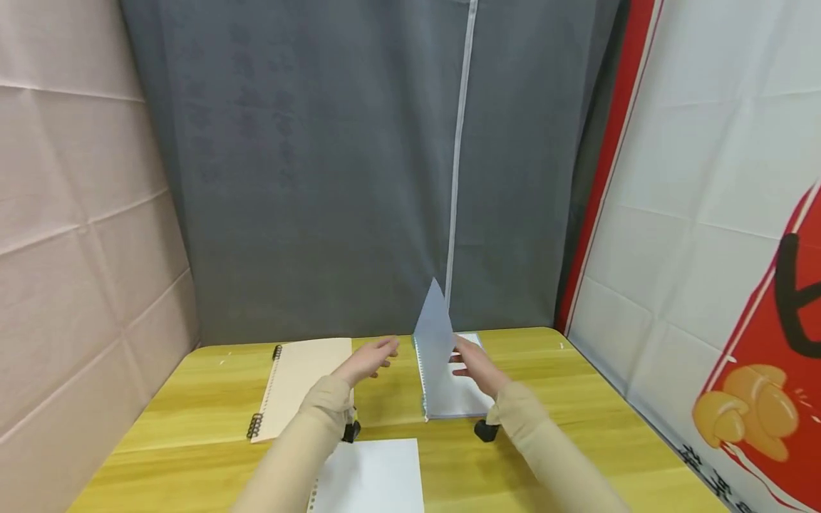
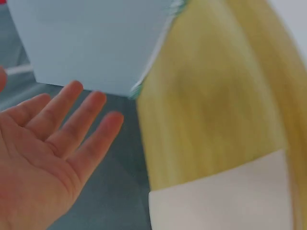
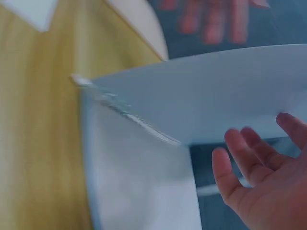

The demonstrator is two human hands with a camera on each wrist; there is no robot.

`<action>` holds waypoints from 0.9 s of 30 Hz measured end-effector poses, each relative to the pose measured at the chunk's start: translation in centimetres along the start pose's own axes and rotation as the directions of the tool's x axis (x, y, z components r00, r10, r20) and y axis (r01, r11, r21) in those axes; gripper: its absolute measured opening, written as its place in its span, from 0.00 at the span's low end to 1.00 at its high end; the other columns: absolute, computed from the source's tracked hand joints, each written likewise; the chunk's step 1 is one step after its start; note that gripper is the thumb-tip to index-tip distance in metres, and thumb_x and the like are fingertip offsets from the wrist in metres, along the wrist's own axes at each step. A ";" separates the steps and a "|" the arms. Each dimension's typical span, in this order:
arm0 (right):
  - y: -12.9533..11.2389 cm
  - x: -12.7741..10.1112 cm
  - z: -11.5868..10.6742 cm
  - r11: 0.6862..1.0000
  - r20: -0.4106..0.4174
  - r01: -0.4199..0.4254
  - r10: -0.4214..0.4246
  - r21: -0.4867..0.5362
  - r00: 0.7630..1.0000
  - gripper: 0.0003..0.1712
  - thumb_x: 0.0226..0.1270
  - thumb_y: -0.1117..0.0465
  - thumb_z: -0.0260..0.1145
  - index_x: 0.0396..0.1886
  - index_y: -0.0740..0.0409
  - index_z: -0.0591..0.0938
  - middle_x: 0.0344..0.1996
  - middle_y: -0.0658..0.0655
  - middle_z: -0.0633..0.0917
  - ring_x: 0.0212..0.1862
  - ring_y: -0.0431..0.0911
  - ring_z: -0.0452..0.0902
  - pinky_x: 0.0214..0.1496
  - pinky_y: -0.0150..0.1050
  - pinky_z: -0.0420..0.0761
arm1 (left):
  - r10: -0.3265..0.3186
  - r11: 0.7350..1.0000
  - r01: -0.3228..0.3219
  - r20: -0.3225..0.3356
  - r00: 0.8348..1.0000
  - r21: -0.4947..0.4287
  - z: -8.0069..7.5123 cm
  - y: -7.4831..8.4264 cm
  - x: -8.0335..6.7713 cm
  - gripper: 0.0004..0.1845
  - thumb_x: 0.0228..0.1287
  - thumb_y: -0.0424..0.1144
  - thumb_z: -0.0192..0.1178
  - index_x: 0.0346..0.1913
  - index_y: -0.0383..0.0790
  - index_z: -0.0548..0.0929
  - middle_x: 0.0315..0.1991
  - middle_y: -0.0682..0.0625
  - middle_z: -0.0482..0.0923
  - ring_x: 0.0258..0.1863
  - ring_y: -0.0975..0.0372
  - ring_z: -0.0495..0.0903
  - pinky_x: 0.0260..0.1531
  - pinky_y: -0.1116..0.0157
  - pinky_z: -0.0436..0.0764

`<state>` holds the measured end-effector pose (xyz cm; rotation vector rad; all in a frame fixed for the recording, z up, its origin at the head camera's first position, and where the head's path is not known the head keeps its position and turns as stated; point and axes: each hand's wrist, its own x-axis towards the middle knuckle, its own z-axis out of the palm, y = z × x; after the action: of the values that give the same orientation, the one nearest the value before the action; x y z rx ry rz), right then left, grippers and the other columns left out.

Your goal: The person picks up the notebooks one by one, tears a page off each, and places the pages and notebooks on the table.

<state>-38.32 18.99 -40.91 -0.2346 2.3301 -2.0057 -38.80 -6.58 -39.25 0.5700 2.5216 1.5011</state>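
Head view: both arms in beige sleeves reach forward over the yellow table [image 1: 551, 370]. The left hand [image 1: 372, 358] hovers palm inward with its fingers straight and spread, holding nothing, just left of the raised grey cover [image 1: 433, 335]. The right hand [image 1: 474, 367] sits on the other side of that cover, fingers loosely extended toward it; whether the fingertips actually touch the sheet cannot be told from here.

The cover stands nearly upright, hinged along the left edge of a binder [image 1: 452, 395] that lies flat near the table's far middle, white pages showing beneath it. In the right wrist view the right hand [image 3: 261, 179] is open, fingers relaxed, just below the cover [image 3: 201, 108], with the left hand's fingers blurred beyond it.

To the left lies a spiral notebook [image 1: 295, 385] with a cream cover, closed. Nearer the person a loose white punched sheet [image 1: 368, 476] rests on the table. Grey cloth hangs behind.
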 end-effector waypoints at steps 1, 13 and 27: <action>0.1 -0.1 0.6 0.998 0.035 0.019 -0.017 -0.051 0.999 0.33 0.76 0.43 0.50 0.68 0.63 0.69 0.55 0.64 0.77 0.51 0.54 0.75 0.54 0.56 0.75 | -0.020 0.999 0.020 -0.005 1.000 -0.050 -0.7 0.1 0.1 0.34 0.76 0.57 0.43 0.73 0.37 0.60 0.61 0.38 0.73 0.57 0.43 0.75 0.51 0.45 0.76; 3.0 -1.4 2.8 0.730 0.227 0.165 -0.014 -0.663 0.974 0.37 0.67 0.50 0.62 0.68 0.68 0.68 0.67 0.71 0.67 0.69 0.66 0.58 0.67 0.63 0.60 | -0.152 0.969 0.129 -0.096 0.984 -0.211 -4.1 -1.7 -0.9 0.41 0.74 0.55 0.47 0.77 0.39 0.43 0.66 0.27 0.59 0.39 0.48 0.79 0.31 0.51 0.84; 5.1 -2.0 -0.7 0.490 -0.081 -0.120 0.100 -0.864 0.992 0.51 0.53 0.37 0.70 0.69 0.63 0.68 0.67 0.75 0.63 0.67 0.73 0.55 0.58 0.77 0.54 | -0.074 0.872 0.164 -0.208 0.975 0.461 -3.4 -7.0 -2.7 0.29 0.55 0.34 0.67 0.61 0.30 0.75 0.59 0.30 0.72 0.57 0.39 0.74 0.56 0.46 0.73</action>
<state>-36.88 20.69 -45.99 -0.0794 3.0471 -0.5625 -39.09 -13.37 -43.84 0.3296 3.0286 0.9185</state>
